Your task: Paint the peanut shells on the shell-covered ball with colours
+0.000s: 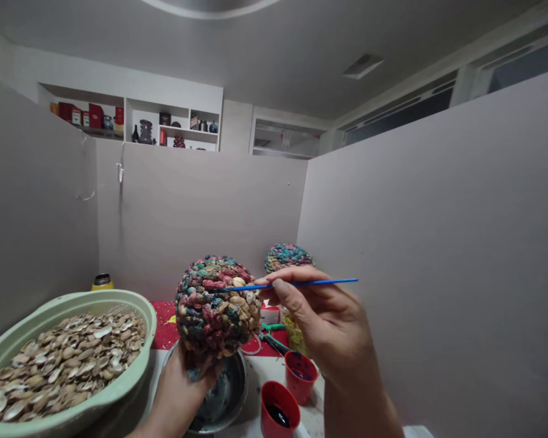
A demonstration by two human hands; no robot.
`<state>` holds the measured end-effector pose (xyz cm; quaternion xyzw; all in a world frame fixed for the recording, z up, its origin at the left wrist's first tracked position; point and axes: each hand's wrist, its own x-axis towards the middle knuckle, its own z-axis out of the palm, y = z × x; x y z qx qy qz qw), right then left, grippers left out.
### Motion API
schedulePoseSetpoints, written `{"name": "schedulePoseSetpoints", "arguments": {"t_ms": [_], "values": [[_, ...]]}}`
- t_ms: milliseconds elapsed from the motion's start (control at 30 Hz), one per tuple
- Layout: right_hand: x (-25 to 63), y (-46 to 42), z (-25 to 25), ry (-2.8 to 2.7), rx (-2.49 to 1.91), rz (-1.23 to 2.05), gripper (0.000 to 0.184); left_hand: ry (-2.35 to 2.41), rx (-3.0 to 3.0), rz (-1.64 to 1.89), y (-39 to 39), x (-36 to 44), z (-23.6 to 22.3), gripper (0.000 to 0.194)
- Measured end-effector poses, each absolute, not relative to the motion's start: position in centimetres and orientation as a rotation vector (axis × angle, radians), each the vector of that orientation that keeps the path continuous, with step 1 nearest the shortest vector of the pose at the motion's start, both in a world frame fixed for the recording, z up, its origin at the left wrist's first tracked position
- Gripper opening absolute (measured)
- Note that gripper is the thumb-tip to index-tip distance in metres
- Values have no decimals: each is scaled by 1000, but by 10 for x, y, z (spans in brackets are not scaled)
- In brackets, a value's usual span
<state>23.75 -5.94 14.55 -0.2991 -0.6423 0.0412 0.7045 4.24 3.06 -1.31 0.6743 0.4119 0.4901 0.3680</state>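
Observation:
My left hand point(182, 389) grips the underside of a rounded piece point(217, 304) covered in nut shells, holding it up above a metal bowl point(231, 392). Most of its shells are coloured red, teal and dark blue, while a patch on the right side is bare tan. A slim blue paintbrush point(317, 282) is pinched between the thumb and fingers of my right hand point(329, 322). Its dark tip lies against the shells near the middle of the piece. Two red cups point(279, 413) with dark liquid stand below my right hand.
At left is a green colander point(148, 328) full of empty shells, with a yellow jar point(102, 281) behind it. A second coloured shell piece point(288, 257) sits at the back. Green-handled pliers point(274, 327) lie on the red cloth point(162, 316). Grey partitions point(201, 201) surround the table.

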Motion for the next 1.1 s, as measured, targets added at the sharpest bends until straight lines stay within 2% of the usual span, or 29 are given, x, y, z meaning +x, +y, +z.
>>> {"name": "schedulePoseSetpoints", "arguments": {"t_ms": [267,500,1100], "values": [[238,-59,142,-1532,-725,-21,10,1021,1740,1285,32,44,-17,59],[246,-67,144,-1588,-740,94,13,1053,1757,1286,30,42,-16,56],[251,-72,144,-1601,-733,1,14,1042,1772,1266,30,42,-14,55]]}}
